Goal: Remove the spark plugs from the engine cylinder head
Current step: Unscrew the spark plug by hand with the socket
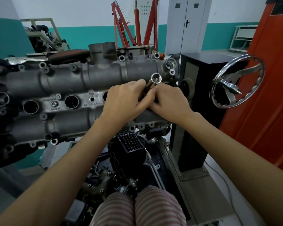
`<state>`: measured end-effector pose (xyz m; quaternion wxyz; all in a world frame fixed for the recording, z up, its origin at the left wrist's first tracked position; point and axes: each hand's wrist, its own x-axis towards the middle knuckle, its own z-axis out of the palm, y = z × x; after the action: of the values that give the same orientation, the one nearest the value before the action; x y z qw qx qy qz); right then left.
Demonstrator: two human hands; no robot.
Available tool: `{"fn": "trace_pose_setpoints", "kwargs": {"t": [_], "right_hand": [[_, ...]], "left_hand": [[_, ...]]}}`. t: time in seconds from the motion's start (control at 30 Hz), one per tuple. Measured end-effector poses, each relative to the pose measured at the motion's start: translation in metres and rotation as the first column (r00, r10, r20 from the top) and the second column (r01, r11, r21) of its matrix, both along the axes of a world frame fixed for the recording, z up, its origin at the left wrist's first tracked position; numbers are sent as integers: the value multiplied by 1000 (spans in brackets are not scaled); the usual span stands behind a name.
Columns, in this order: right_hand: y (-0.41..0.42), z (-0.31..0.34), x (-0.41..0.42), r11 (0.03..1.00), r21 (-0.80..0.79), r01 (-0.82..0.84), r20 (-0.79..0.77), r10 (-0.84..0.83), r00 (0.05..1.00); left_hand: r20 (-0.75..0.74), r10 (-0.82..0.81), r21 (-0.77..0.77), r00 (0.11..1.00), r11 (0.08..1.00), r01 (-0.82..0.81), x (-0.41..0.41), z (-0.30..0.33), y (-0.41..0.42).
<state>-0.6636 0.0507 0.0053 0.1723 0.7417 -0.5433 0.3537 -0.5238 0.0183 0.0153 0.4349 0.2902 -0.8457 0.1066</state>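
Step in hand: both hands were gathered on a spark plug socket (155,78) standing in the rightmost plug well of the cylinder head (88,88), at about 1 o'clock from frame centre; this looked like turning the tool by hand to back a plug out.
Left hand (126,101): fingers curled around the dark shank just under the socket's bright open end.
Right hand (168,101): fingers bent in against the same shank from the 3 o'clock side, touching the left hand's fingertips.
Spark plugs: none visible; the one being worked was hidden down the well under the hands.
Other wells: two open round holes (71,101) lay at 9 o'clock of the hands; a third was half covered by the left hand.
Next move: probably keep the tool square in the bore and lift straight out once the thread is free.
Around: a ratchet with a dark handle (69,55) lay on the head at 11 o'clock; a chrome handwheel (237,82) stood at 3 o'clock.
In the way: the well's depth, and the hands crowding each other.
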Motion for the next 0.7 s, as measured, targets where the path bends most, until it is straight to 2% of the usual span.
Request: {"fn": "trace_pose_setpoints", "kwargs": {"t": [0.17, 0.27, 0.5, 0.7], "right_hand": [[0, 3, 0, 994, 94, 52, -30, -50, 998], [0, 6, 1, 992, 124, 39, 36, -43, 998], [0, 4, 3, 999, 36, 35, 97, -38, 995], [-2, 7, 11, 982, 104, 157, 8, -159, 987]], "left_hand": [[-21, -6, -16, 1000, 1000, 5, -2, 0, 2], [-16, -5, -43, 1000, 999, 5, -2, -1, 1], [-46, -12, -47, 999, 999, 10, 0, -1, -2], [-51, -40, 11, 998, 999, 41, 1, 1, 3]]}}
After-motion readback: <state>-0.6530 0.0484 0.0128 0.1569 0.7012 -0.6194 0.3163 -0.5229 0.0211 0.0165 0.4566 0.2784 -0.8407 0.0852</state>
